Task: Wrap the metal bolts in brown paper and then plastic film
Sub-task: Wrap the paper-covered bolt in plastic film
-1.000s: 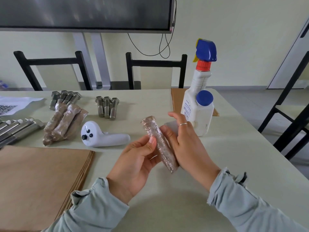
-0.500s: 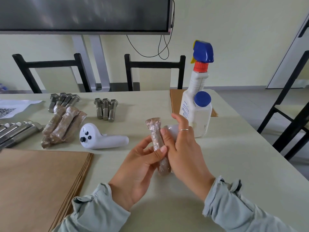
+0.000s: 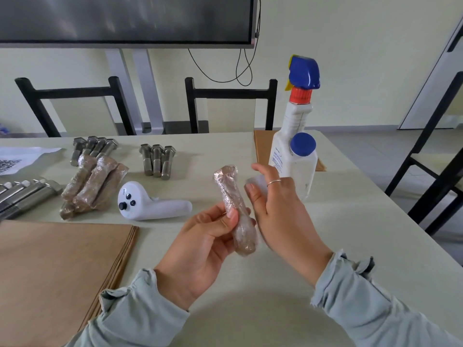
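Left hand [image 3: 200, 244] pinched wrapped bolt [image 3: 235, 209] upright; right hand [image 3: 278, 211], fingers loose, just beside it, holding nothing. Both hovered near white controller [image 3: 152, 205] on bench [image 3: 350, 234].

One view only, head-worn, wide-angle. Looks forward and down across the pale table [image 3: 350, 221] from the person's seat. Both hands sit close under the lens at lower centre, sleeves running off the bottom edge. Table's far edge lies at mid-height; beyond it, two black chairs [image 3: 230, 96] and the lower edge of a dark screen [image 3: 125, 18] against the wall. Straight lines bow toward the frame edges. No second view to share ground.
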Demonstrator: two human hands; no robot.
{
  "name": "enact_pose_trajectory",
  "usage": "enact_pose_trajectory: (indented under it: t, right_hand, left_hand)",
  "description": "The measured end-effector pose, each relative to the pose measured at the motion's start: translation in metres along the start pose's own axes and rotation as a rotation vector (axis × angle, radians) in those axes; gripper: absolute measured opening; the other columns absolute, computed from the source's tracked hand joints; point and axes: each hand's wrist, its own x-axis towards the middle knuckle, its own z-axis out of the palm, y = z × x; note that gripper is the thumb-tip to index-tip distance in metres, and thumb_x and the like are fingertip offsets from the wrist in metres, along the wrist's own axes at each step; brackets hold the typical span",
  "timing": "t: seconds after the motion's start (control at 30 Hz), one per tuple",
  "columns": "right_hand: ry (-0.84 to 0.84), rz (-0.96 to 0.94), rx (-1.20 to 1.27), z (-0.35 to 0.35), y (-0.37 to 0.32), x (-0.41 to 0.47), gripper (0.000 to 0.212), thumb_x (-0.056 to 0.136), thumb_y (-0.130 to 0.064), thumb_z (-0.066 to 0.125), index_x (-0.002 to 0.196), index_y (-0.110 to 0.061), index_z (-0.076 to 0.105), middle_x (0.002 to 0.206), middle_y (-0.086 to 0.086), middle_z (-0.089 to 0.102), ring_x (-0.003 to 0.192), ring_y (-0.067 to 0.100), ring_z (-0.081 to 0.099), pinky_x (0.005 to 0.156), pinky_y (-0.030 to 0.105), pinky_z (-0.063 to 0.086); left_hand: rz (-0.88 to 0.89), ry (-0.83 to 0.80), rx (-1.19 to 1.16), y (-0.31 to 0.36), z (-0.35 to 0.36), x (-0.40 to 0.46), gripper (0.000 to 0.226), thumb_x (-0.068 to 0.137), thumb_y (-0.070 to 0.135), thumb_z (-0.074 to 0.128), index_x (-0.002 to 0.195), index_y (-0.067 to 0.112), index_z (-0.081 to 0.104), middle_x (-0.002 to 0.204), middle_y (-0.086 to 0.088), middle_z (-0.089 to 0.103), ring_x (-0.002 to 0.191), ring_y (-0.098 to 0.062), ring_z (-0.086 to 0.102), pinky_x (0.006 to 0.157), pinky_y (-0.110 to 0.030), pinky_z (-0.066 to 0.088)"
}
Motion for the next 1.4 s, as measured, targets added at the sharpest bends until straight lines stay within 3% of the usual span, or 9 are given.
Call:
enact_pose_trajectory:
  t: [0.27, 0.33, 0.43, 0.63, 0.8, 0.9, 1.0, 1.23, 1.4]
  right_hand:
    - [0.046, 0.036, 0.023, 0.004, 0.0, -0.004, 0.052, 0.092, -0.051, 0.035, 0.14, -0.035, 0.028, 0.107, -0.002, 0.044, 0.106, 0.018, 0.052, 0.074, 0.021, 0.038]
    - [0.025, 0.049, 0.121, 0.003, 0.002, -0.004, 0.052, 0.092, -0.049, 0.042, 0.14, -0.036, 0.028, 0.108, -0.013, 0.05, 0.097, -0.003, 0.049, 0.07, 0.007, 0.035]
    - [-0.01, 0.077, 0.211, 0.002, 0.001, -0.005, 0.048, 0.087, -0.057, 0.044, 0.131, -0.043, 0.031, 0.097, -0.02, 0.051, 0.078, -0.007, 0.052, 0.063, 0.003, 0.038]
    - [-0.106, 0.105, 0.413, 0.005, -0.004, -0.008, 0.058, 0.077, -0.066, 0.036, 0.128, -0.039, 0.033, 0.104, -0.012, 0.048, 0.085, -0.02, 0.051, 0.066, -0.002, 0.037]
    - [-0.19, 0.142, 0.506, 0.005, -0.003, -0.007, 0.039, 0.09, -0.045, 0.048, 0.124, -0.031, 0.034, 0.095, -0.007, 0.056, 0.072, -0.014, 0.058, 0.059, 0.001, 0.04]
    - [-0.246, 0.126, 0.518, 0.007, -0.007, -0.011, 0.045, 0.088, -0.049, 0.047, 0.125, -0.03, 0.031, 0.088, -0.006, 0.064, 0.068, -0.005, 0.062, 0.058, 0.005, 0.042]
    - [-0.282, 0.092, 0.55, 0.01, -0.013, -0.016, 0.039, 0.089, -0.047, 0.047, 0.122, -0.032, 0.03, 0.067, -0.014, 0.064, 0.061, -0.004, 0.062, 0.052, 0.006, 0.041]
    - [-0.342, 0.132, 0.576, 0.007, -0.017, -0.016, 0.048, 0.079, -0.057, 0.046, 0.119, -0.036, 0.028, 0.078, -0.007, 0.064, 0.066, -0.001, 0.063, 0.06, 0.01, 0.047]
    - [-0.355, 0.119, 0.581, 0.008, -0.014, -0.013, 0.039, 0.092, -0.035, 0.053, 0.122, -0.031, 0.028, 0.063, -0.012, 0.059, 0.056, -0.004, 0.057, 0.055, 0.008, 0.042]
  left_hand:
    - [-0.05, -0.066, -0.002, -0.001, 0.0, 0.002, 0.029, 0.078, 0.01, 0.055, 0.102, 0.001, 0.068, 0.085, -0.011, 0.067, 0.07, -0.018, 0.063, 0.065, -0.028, 0.057]
    - [-0.071, -0.083, -0.022, 0.0, -0.002, 0.002, 0.027, 0.08, 0.009, 0.053, 0.1, 0.003, 0.071, 0.084, -0.012, 0.065, 0.072, -0.02, 0.062, 0.073, -0.033, 0.057]
    - [-0.101, -0.101, -0.045, 0.003, -0.004, 0.002, 0.027, 0.075, 0.011, 0.057, 0.097, 0.005, 0.072, 0.083, -0.012, 0.061, 0.075, -0.02, 0.057, 0.086, -0.039, 0.052]
    - [0.007, -0.044, 0.118, 0.002, -0.003, -0.001, 0.038, 0.066, 0.024, 0.068, 0.099, 0.004, 0.073, 0.091, -0.013, 0.07, 0.079, -0.021, 0.065, 0.072, -0.031, 0.055]
    - [0.015, 0.034, 0.128, 0.003, -0.008, 0.002, 0.038, 0.079, 0.014, 0.057, 0.11, -0.008, 0.06, 0.097, -0.021, 0.064, 0.085, -0.027, 0.061, 0.073, -0.037, 0.052]
    - [0.046, 0.15, 0.217, -0.002, -0.004, 0.003, 0.035, 0.092, 0.033, 0.051, 0.107, 0.002, 0.058, 0.085, -0.012, 0.058, 0.071, -0.018, 0.055, 0.056, -0.029, 0.046]
    - [0.168, 0.249, 0.37, -0.003, -0.002, 0.001, 0.047, 0.063, 0.06, 0.065, 0.078, 0.016, 0.056, 0.061, -0.004, 0.044, 0.051, -0.013, 0.042, 0.043, -0.025, 0.037]
    - [0.232, 0.302, 0.417, -0.002, 0.001, 0.001, 0.039, 0.081, 0.048, 0.058, 0.067, 0.015, 0.043, 0.048, 0.006, 0.034, 0.039, -0.011, 0.03, 0.036, -0.021, 0.029]
    - [0.423, 0.401, 0.84, 0.001, 0.0, -0.002, 0.035, 0.082, 0.049, 0.05, 0.072, 0.016, 0.044, 0.044, 0.01, 0.044, 0.038, -0.012, 0.04, 0.041, -0.027, 0.034]
